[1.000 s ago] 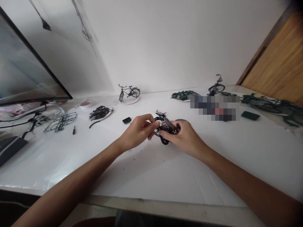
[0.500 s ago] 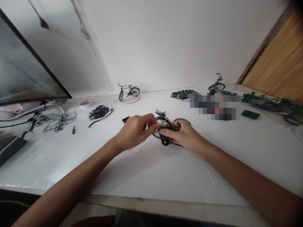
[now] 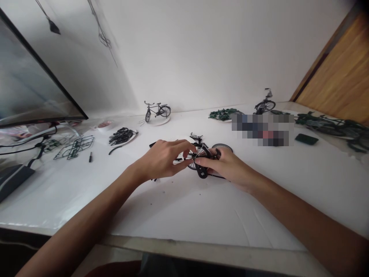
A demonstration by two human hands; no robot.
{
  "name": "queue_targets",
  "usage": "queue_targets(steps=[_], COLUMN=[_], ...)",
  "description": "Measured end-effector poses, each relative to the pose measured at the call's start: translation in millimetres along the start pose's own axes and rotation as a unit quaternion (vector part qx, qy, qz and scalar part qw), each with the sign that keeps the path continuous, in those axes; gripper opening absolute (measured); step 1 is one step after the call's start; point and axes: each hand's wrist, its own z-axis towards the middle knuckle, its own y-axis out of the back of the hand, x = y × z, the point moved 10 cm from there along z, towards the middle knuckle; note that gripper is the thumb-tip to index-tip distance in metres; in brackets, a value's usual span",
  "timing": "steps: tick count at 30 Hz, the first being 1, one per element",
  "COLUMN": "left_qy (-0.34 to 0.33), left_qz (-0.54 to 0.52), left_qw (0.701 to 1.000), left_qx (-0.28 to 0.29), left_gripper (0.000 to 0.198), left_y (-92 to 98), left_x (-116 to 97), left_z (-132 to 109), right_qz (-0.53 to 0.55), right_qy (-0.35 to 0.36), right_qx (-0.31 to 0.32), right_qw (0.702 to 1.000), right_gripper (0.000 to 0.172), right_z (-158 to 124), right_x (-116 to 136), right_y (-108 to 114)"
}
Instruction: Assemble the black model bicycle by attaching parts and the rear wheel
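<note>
- Right hand [image 3: 227,165] clamped round the black model bicycle [image 3: 201,171], thumb lying across the near side.
- Left hand [image 3: 163,157] at the spoked wheel [image 3: 189,156], thumb and index curled, tips slightly apart; from where I stand, can't tell if something tiny sits between them.
- Bicycle is mid-table, between both hands, tilted; other wheel [image 3: 223,145] pokes out behind the right hand. Resting on the table [image 3: 184,215] or just above: can't tell.
- Risk: spokes look thin, so a hard push by the left fingertips could bend or snap one.
- Risk: only the right hand clearly grips, so sideways pressure at the wheel might twist the bicycle loose.
- Risk: anything tiny dropped could get lost; specks [image 3: 200,194] already dot the white surface in front, hard to tell from parts.
- Behind left hand: heap of black parts [image 3: 123,135] on a plate, curved black strip [image 3: 115,150] beside it. A wide elbow swing could scatter them.
- Farther left: small dark tool [image 3: 90,157], green part frames [image 3: 75,147], monitor [image 3: 37,77].
- Back by the wall: upright bicycle [image 3: 157,111] on a white plate, heap of green parts [image 3: 223,114], another bicycle [image 3: 264,105].
- Right: dark green block [image 3: 306,139]; patch near it pixelated, unreadable.
</note>
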Motion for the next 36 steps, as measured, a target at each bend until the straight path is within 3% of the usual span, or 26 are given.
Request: queue_targets(steps=[7, 11, 23, 28, 36], left_qy=[0.007, 0.012, 0.035, 0.006, -0.026], left_qz=[0.001, -0.008, -0.083, -0.030, -0.036], left_qw=[1.000, 1.000, 0.994, 0.998, 0.997], left_qx=[0.006, 0.013, 0.061, 0.060, 0.059], left_gripper=[0.030, 0.022, 0.020, 0.021, 0.019], left_y=[-2.4, -2.9, -7.6, -9.8, -6.8], left_x=[0, 0, 3, -2, -8], left_z=[-2, -2, -1, -3, -3], right_qz=[0.001, -0.012, -0.098, -0.118, -0.103], right_qy=[0.003, 0.002, 0.026, 0.013, -0.006], right_qx=[0.010, 0.012, 0.092, 0.112, 0.126], right_qw=[1.000, 1.000, 0.991, 0.987, 0.987], right_gripper=[0.022, 0.025, 0.025, 0.023, 0.024], right_z=[1, 2, -5, -8, -8], right_x=[0, -2, 10, 6, 0], right_y=[-1, -1, -16, -18, -18])
